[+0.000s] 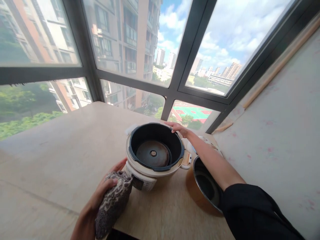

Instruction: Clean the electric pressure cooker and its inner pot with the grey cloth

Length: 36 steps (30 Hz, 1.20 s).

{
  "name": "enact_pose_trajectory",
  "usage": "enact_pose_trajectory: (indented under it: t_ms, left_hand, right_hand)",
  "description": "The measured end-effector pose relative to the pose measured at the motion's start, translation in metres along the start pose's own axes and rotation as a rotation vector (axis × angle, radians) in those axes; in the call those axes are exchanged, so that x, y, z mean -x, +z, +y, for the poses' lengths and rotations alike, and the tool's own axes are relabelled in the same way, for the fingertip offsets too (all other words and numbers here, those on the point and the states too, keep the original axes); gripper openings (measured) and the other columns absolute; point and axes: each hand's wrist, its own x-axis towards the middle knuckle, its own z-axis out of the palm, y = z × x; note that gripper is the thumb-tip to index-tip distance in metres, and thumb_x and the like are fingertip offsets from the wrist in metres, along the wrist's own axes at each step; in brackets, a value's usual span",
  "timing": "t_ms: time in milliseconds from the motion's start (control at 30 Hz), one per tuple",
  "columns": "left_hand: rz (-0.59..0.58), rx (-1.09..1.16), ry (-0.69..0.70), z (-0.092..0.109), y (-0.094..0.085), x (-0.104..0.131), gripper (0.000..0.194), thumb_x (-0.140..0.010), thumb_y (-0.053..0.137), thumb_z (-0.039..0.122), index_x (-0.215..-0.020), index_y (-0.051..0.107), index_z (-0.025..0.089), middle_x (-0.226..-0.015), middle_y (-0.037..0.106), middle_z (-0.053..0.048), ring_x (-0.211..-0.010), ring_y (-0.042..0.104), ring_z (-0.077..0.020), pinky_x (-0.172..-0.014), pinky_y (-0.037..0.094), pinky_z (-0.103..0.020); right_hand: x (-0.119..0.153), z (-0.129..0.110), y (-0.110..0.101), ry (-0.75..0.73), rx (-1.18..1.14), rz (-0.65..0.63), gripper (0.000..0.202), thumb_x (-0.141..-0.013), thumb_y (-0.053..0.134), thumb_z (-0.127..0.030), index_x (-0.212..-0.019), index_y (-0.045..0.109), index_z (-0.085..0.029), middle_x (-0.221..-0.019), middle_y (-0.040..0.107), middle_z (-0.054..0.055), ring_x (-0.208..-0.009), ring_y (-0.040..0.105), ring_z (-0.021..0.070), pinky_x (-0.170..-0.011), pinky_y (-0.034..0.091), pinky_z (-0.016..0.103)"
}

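A white electric cooker [142,169] stands open on the pale surface, its dark inside showing a round plate with a small metal disc at the centre. My left hand [106,186] grips a grey-brown cloth [113,203] beside the cooker's front left, close to its control panel. At the back right of the rim rests my right hand [177,128], fingers apart and holding nothing. A brown pot [197,190] with a dark inside stands to the right of the cooker, partly covered by my right forearm.
Behind the pot, a white object [208,141] is partly hidden by my right arm. Large windows with dark frames [172,91] rise behind the pale surface [62,160]. A patterned wall [277,143] bounds the right side. A dark edge [121,235] shows at the bottom.
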Motion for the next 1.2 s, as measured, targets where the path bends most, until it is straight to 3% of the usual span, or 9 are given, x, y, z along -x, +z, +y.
enact_pose_trajectory:
  t_ms: [133, 233, 333, 533, 700, 800, 900, 1033, 1200]
  left_hand:
    - [0.101, -0.065, 0.000, -0.008, 0.004, 0.023, 0.068, -0.060, 0.074, 0.039, -0.128, 0.071, 0.027, -0.144, 0.060, -0.008, -0.147, 0.039, -0.0366, -0.122, 0.033, -0.048]
    - [0.169, -0.025, 0.032, -0.018, 0.006, 0.030, 0.063, -0.062, 0.069, 0.043, -0.123, 0.073, 0.028, -0.144, 0.061, -0.007, -0.147, 0.038, -0.0366, -0.122, 0.031, -0.049]
    - [0.208, 0.024, 0.010, -0.025, 0.008, 0.027, 0.062, -0.063, 0.067, 0.043, -0.122, 0.072, 0.027, -0.142, 0.063, -0.008, -0.145, 0.043, -0.0370, -0.118, 0.039, -0.049]
    - [0.267, -0.026, -0.027, -0.021, 0.004, 0.022, 0.064, -0.059, 0.075, 0.046, -0.118, 0.072, 0.021, -0.133, 0.069, -0.012, -0.130, 0.057, -0.0404, -0.104, 0.053, -0.045]
    - [0.424, 0.081, -0.030, -0.017, 0.010, 0.048, 0.057, -0.066, 0.070, 0.047, -0.118, 0.069, 0.025, -0.133, 0.069, -0.006, -0.118, 0.065, -0.0329, -0.087, 0.060, -0.038]
    - [0.504, 0.119, -0.038, -0.018, 0.018, 0.070, 0.051, -0.071, 0.066, 0.046, -0.118, 0.067, 0.027, -0.129, 0.071, -0.003, -0.121, 0.063, -0.0311, -0.083, 0.060, -0.036]
    - [0.504, 0.034, -0.040, -0.020, 0.029, 0.086, 0.049, -0.070, 0.065, 0.047, -0.115, 0.068, 0.029, -0.124, 0.073, -0.004, -0.119, 0.062, -0.0346, -0.082, 0.060, -0.041]
    - [0.371, -0.069, -0.041, -0.028, 0.048, 0.097, 0.033, -0.069, 0.064, 0.048, -0.096, 0.070, 0.030, -0.112, 0.073, -0.006, -0.108, 0.063, -0.0383, -0.084, 0.057, -0.050]
    - [0.103, -0.100, -0.041, -0.047, 0.085, 0.099, 0.027, -0.062, 0.065, 0.048, -0.082, 0.070, 0.030, -0.096, 0.071, -0.007, -0.102, 0.062, -0.0388, -0.088, 0.053, -0.052]
  right_hand:
    - [-0.017, -0.002, 0.011, 0.025, -0.038, -0.102, 0.073, -0.054, 0.060, -0.023, -0.126, 0.073, -0.026, -0.143, 0.062, -0.002, -0.137, 0.049, 0.0367, -0.115, 0.039, 0.049]
    - [-0.029, -0.005, 0.017, -0.003, -0.006, -0.130, 0.068, -0.056, 0.061, -0.023, -0.122, 0.075, -0.027, -0.143, 0.062, -0.003, -0.139, 0.047, 0.0349, -0.118, 0.035, 0.047]
    - [-0.034, -0.007, 0.019, -0.040, 0.070, -0.126, 0.061, -0.059, 0.065, -0.026, -0.120, 0.076, -0.027, -0.142, 0.063, -0.002, -0.140, 0.047, 0.0334, -0.121, 0.030, 0.046]
    - [-0.011, -0.005, 0.019, -0.044, 0.132, -0.033, 0.060, -0.069, 0.076, -0.048, -0.122, 0.074, -0.021, -0.141, 0.063, 0.006, -0.139, 0.048, 0.0377, -0.121, 0.029, 0.053]
    - [0.045, 0.005, 0.012, -0.086, 0.165, 0.084, 0.076, -0.072, 0.079, -0.061, -0.135, 0.064, -0.021, -0.154, 0.051, 0.010, -0.146, 0.039, 0.0360, -0.124, 0.022, 0.053]
    - [0.085, 0.012, 0.007, -0.084, 0.137, 0.127, 0.078, -0.073, 0.079, -0.062, -0.137, 0.062, -0.021, -0.150, 0.054, 0.012, -0.141, 0.047, 0.0355, -0.121, 0.030, 0.055]
    - [0.130, 0.012, 0.007, -0.081, 0.085, 0.150, 0.075, -0.075, 0.079, -0.059, -0.137, 0.061, -0.020, -0.145, 0.059, 0.015, -0.135, 0.054, 0.0340, -0.115, 0.041, 0.055]
    - [0.206, 0.000, 0.024, -0.195, 0.134, 0.298, 0.051, -0.086, 0.073, -0.049, -0.130, 0.066, -0.024, -0.133, 0.068, 0.010, -0.126, 0.062, 0.0290, -0.113, 0.046, 0.051]
    - [0.307, -0.014, 0.069, -0.317, 0.198, 0.560, 0.027, -0.097, 0.062, -0.034, -0.121, 0.072, -0.029, -0.123, 0.072, 0.006, -0.117, 0.066, 0.0255, -0.105, 0.052, 0.044]
